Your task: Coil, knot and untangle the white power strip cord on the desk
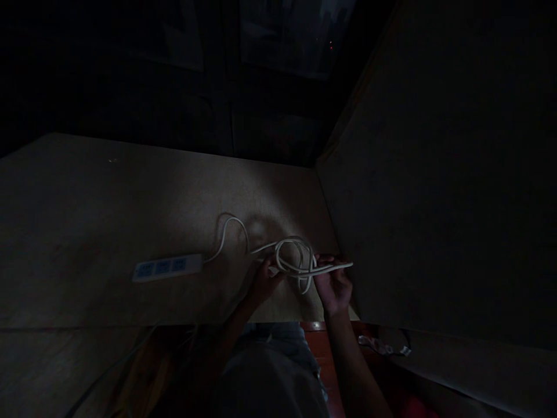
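A white power strip (167, 267) lies flat on the wooden desk (108, 203). Its white cable (293, 258) curves right from the strip and forms a loose coil held above the desk's near edge. My left hand (264, 283) is closed on the coil's left side. My right hand (333, 284) pinches the coil's right side, and a straight end of the cable sticks out to the right past the fingers. The scene is very dark, and only the cable and the strip stand out.
A tall wooden panel (435, 203) rises along the desk's right side. A dim window (287, 35) is at the back. A small pale object (385, 346) lies low at the right, and thin cords (130, 354) hang below the desk's front edge.
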Demonstrator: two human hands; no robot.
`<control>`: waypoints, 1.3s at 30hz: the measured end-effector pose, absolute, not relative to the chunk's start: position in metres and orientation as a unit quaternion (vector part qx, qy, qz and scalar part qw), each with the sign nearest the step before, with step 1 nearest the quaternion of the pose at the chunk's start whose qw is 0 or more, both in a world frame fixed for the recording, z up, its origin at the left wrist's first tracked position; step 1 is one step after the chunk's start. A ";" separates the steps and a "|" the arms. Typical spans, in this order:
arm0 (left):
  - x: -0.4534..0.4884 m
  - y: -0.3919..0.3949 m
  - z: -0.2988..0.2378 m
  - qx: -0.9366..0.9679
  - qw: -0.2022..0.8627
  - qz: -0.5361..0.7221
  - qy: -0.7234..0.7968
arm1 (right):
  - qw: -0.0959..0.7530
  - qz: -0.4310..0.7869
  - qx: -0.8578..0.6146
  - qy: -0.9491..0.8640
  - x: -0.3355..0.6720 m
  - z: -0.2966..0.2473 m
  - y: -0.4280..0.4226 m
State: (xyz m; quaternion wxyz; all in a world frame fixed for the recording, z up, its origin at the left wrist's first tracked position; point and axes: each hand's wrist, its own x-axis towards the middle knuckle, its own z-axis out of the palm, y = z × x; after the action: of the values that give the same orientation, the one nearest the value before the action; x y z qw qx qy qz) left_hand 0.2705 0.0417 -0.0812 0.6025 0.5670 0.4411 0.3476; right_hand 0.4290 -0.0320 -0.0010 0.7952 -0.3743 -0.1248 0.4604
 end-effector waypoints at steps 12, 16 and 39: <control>0.220 0.054 -0.012 0.537 0.525 0.391 0.533 | 0.771 0.455 -0.431 -0.115 0.450 -0.053 -0.028; 0.216 0.056 0.026 0.460 0.588 0.446 0.493 | 0.694 0.405 -0.571 -0.171 0.449 -0.058 -0.035; 0.304 0.045 0.008 0.638 0.655 0.289 0.283 | 0.563 0.430 -0.594 -0.381 0.445 0.052 -0.085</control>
State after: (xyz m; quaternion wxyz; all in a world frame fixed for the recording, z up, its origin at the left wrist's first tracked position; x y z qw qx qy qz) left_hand 0.3039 0.0452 0.0085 0.6553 0.6379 0.2833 0.2889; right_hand 0.4447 -0.0851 0.0517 0.5631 -0.5942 -0.3812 0.4295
